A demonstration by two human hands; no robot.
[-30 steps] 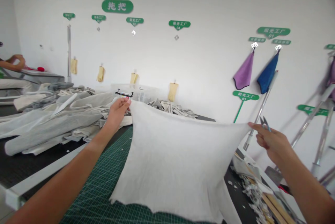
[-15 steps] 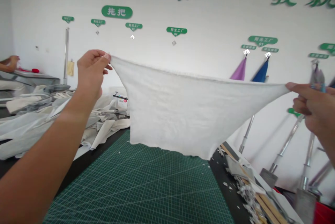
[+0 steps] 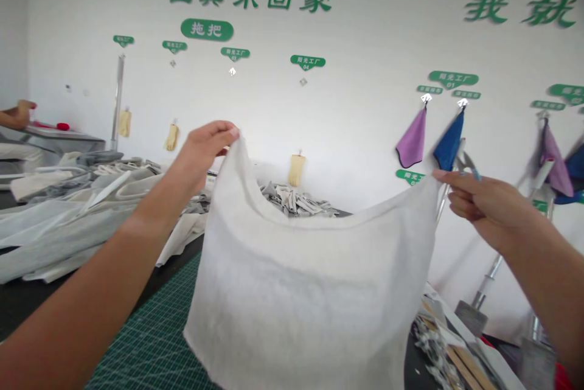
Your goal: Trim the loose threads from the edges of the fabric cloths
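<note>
White felt-like fabric sheet [image 3: 296,292] hangs in a sagging curve, pinched at its top corners between thumb and fingers of the left hand [image 3: 203,149] and right hand [image 3: 483,204], held well apart above a green cutting mat [image 3: 150,341]. Small snips [image 3: 466,163] show just above the right fingers. Beyond, grey-white fabric scraps [image 3: 292,198] lie heaped; shredded offcuts [image 3: 431,344] lie at lower right.

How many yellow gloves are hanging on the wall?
3: one pale yellow glove at far left, one next to it, one right of the held white fabric sheet; more may hide behind the sheet.
</note>
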